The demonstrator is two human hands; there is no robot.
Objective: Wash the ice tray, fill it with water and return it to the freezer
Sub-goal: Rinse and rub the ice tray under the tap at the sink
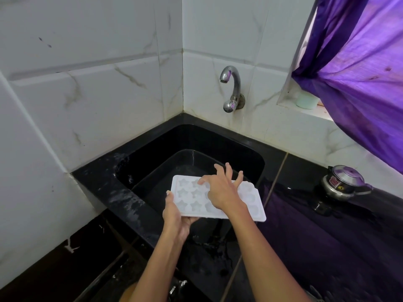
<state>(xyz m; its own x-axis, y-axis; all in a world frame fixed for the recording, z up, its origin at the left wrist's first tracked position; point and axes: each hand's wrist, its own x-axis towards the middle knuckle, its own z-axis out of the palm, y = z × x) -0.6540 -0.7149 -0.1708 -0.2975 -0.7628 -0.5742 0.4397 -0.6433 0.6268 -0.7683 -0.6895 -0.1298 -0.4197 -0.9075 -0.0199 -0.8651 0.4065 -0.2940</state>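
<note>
tray (pixel 250 205) (white) gripped by left hand (pixel 174 216); right hand (pixel 222 190) fingers splayed on top.

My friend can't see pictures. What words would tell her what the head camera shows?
A person holds a white ice tray with star-shaped moulds over a black sink: the left hand grips its near left edge while the right hand rubs the moulds with spread fingers. A metal tap on the tiled wall runs no water, and a pressure cooker stands on the counter under a purple curtain.
</note>
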